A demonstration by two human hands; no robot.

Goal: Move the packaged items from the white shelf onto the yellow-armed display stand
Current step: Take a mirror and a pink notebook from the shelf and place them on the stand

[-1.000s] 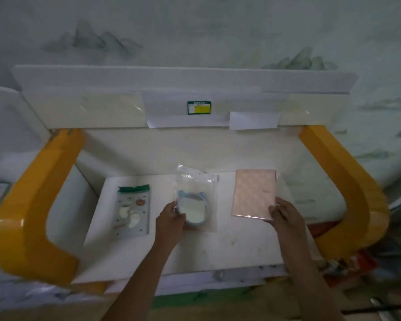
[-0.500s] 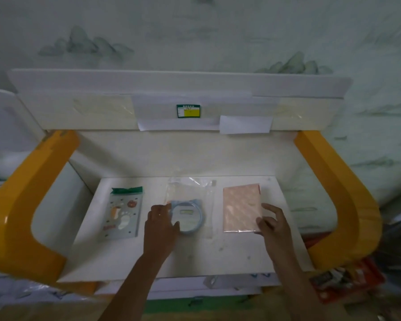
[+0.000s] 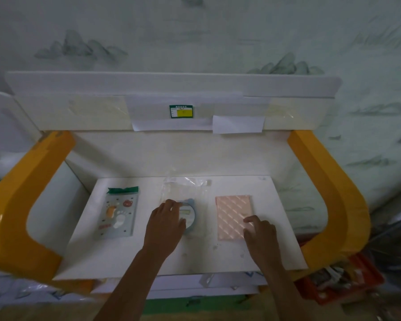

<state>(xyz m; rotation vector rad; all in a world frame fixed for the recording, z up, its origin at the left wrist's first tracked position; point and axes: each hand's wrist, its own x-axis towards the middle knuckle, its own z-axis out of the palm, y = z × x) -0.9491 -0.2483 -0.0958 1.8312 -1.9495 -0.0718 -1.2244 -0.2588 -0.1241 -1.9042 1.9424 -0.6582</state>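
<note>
Three packaged items lie on the white deck [image 3: 271, 228] of the display stand with yellow arms [image 3: 329, 193]. At the left is a green-topped sticker pack [image 3: 118, 215]. In the middle, a clear bag holding a blue round mirror [image 3: 191, 215] lies under my left hand [image 3: 164, 224], whose fingers rest flat on it. To the right, a pink patterned flat pack [image 3: 233, 213] has my right hand [image 3: 259, 229] lying on its lower right corner, fingers loosely bent on top of it.
A white header board with a green and yellow label [image 3: 181, 111] rises behind the deck. A second white stand [image 3: 0, 135] stands at the left. An orange crate [image 3: 347, 281] of packets sits on the floor at the lower right.
Both hands have slid further onto their items: the left now covers more of the mirror bag, the right sits on the pink pack's corner. The pink pack shifted left.
</note>
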